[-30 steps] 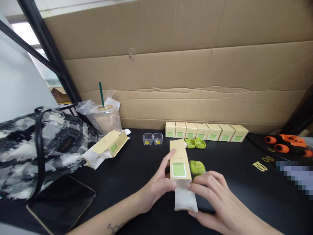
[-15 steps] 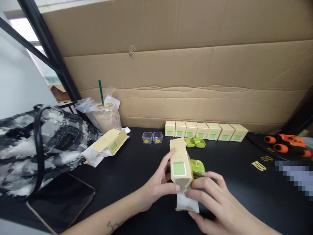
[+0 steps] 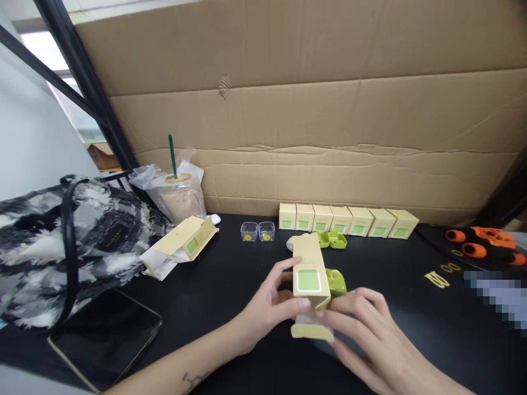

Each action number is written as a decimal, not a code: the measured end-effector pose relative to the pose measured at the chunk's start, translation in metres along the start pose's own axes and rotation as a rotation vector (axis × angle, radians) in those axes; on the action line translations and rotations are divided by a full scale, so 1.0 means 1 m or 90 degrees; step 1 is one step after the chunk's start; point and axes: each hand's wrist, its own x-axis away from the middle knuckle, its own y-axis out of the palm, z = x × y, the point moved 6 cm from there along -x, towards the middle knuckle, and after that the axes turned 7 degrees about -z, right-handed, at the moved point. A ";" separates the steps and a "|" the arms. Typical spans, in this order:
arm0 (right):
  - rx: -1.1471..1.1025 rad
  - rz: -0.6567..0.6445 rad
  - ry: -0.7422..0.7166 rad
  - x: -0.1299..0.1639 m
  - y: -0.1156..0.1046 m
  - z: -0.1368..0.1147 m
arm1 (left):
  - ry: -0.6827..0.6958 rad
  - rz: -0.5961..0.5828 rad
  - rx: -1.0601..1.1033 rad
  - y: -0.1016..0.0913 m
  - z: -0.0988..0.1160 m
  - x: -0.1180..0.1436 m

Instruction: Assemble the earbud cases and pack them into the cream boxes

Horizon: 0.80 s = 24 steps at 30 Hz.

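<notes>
Here, left hand [image 3: 263, 310] and right hand [image 3: 366, 334] pinch yellow carton [image 3: 309, 274], palms inward.

Left hand [image 3: 267, 310] and right hand [image 3: 364, 334] are gripping a tan cardboard carton with green square label [image 3: 309, 273], over black table [image 3: 230, 285], beside green plastic case [image 3: 336, 282].

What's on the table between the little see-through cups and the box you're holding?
Mostly bare black table. Only a small whitish round thing sits between the clear cups and the held box, seen in the head view.
</notes>
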 end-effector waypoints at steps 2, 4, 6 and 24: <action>0.008 0.007 0.012 0.002 -0.001 0.002 | 0.013 -0.027 0.001 0.002 0.000 0.000; 0.017 0.022 0.021 0.005 -0.003 0.004 | 0.015 -0.046 0.008 0.004 0.000 0.001; 0.029 0.025 0.017 0.006 -0.003 0.003 | 0.013 -0.046 0.012 0.004 0.000 0.002; -0.001 0.046 0.063 0.007 -0.003 0.011 | 0.029 -0.069 -0.007 0.002 -0.007 -0.001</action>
